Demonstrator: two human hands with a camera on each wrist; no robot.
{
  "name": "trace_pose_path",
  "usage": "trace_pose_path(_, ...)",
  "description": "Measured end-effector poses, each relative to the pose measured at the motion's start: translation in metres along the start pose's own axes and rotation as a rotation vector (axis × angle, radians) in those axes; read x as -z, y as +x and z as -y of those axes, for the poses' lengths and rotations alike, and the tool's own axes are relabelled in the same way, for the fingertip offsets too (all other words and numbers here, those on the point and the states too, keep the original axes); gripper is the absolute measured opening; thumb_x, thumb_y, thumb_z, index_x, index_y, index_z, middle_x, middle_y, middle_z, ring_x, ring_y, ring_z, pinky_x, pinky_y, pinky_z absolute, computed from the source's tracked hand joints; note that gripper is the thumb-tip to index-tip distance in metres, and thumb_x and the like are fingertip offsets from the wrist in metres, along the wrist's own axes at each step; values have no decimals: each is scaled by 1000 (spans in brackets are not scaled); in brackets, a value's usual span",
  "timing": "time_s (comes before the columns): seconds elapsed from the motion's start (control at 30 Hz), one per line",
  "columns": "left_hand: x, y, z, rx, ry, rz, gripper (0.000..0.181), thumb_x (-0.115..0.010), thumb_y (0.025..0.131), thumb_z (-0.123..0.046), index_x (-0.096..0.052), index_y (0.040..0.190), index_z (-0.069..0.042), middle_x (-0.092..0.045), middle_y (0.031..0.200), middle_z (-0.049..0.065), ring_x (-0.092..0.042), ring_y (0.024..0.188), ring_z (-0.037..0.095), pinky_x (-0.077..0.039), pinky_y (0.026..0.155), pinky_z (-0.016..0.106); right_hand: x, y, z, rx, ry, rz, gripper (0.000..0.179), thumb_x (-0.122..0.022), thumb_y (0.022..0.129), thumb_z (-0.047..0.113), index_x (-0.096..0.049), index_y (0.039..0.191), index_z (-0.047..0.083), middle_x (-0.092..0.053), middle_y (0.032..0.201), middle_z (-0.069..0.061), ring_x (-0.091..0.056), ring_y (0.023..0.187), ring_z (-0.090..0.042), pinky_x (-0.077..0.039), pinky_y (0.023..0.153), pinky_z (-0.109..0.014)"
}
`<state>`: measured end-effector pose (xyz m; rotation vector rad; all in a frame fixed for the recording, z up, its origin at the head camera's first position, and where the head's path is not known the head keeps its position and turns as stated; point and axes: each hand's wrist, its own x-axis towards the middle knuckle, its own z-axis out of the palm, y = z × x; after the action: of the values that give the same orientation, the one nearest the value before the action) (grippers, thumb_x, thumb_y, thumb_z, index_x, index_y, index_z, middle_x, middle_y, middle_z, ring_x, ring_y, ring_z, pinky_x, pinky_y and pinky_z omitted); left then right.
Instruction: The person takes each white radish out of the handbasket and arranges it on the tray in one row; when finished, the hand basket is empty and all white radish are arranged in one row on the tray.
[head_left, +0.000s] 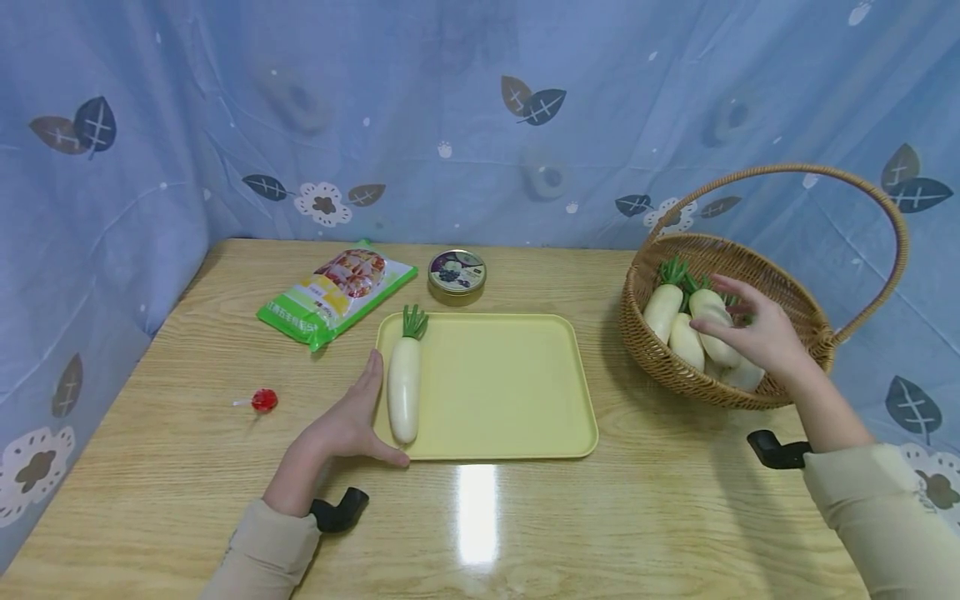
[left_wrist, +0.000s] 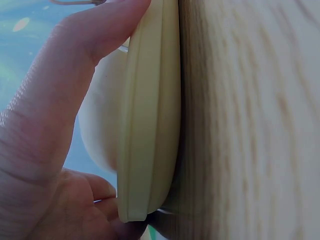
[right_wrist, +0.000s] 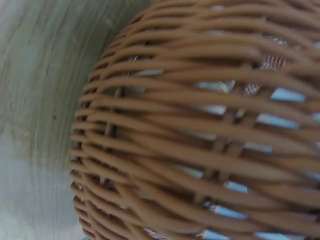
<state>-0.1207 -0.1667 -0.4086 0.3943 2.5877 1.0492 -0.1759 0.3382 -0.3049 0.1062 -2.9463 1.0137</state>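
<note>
A pale yellow tray (head_left: 502, 387) lies on the table, with one white radish (head_left: 404, 387) with green leaf stubs along its left side. My left hand (head_left: 348, 421) spans the tray's near left corner, fingers stretched along the left rim and thumb at the near rim. In the left wrist view the thumb (left_wrist: 65, 65) lies against the tray's edge (left_wrist: 145, 115). My right hand (head_left: 757, 329) reaches into a wicker basket (head_left: 675, 367), thumb and fingers spread apart over a white radish (head_left: 708, 307). Several more radishes lie in there. The right wrist view shows mostly the woven basket wall (right_wrist: 200, 125).
Behind the tray stands a round tin (head_left: 457, 275). A green and white food packet (head_left: 337, 292) lies at the back left, and a red lollipop (head_left: 264, 400) lies left of my left hand. The basket's tall handle (head_left: 795, 169) arches above its right side. A blue curtain (head_left: 465, 125) hangs behind the table.
</note>
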Motion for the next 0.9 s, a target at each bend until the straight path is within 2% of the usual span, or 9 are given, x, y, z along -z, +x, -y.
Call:
trace_pose_path(0.13,0,0,0,3,-1,0,151,-89,43,-45,15,142,3,15,149,21,6,136,36,-10,108,50,1,3,-3,-35,-32,10,79,-61,85,42,-20,147,13,-24,146,-19,-34,116,-46,-35,77,-61)
trace_pose_path(0.33,0,0,1,3,-3,-2,151,-90,43,-45,15,142,2,15,149,21,6,136,36,-10,108,50,3,8,-5,-44,-57,56,82,-60,86,41,-16,147,8,-16,146,-27,-32,114,-47,-35,75,-61)
trace_pose_path(0.5,0,0,0,1,0,-2,151,-90,43,-45,14,142,3,15,149,21,6,136,36,-10,108,50,3,13,-10,-36,-82,83,82,-59,87,40,-14,147,7,-20,141,-31,-39,101,-42,-38,67,-51)
trace_pose_path(0.63,0,0,0,-3,2,-2,151,-90,43,-44,14,142,3,15,148,22,5,136,36,-10,108,50,3,15,-13,-32,-87,106,83,-58,88,40,-12,147,5,-18,142,-33,-41,98,-41,-39,66,-47)
trace_pose_path(0.8,0,0,1,-7,3,0,150,-90,44,-44,15,142,3,15,149,21,5,136,36,-11,108,51,4,18,-16,-27,-120,116,82,-58,88,39,-13,146,1,-26,136,-34,-44,87,-35,-39,58,-38)
trace_pose_path(0.9,0,0,0,-4,4,-1,150,-90,44,-44,14,142,3,15,149,21,5,136,36,-11,108,51,5,21,-17,-42,-141,139,84,-58,88,40,-11,145,-1,-27,133,-36,-45,88,-36,-40,58,-38)
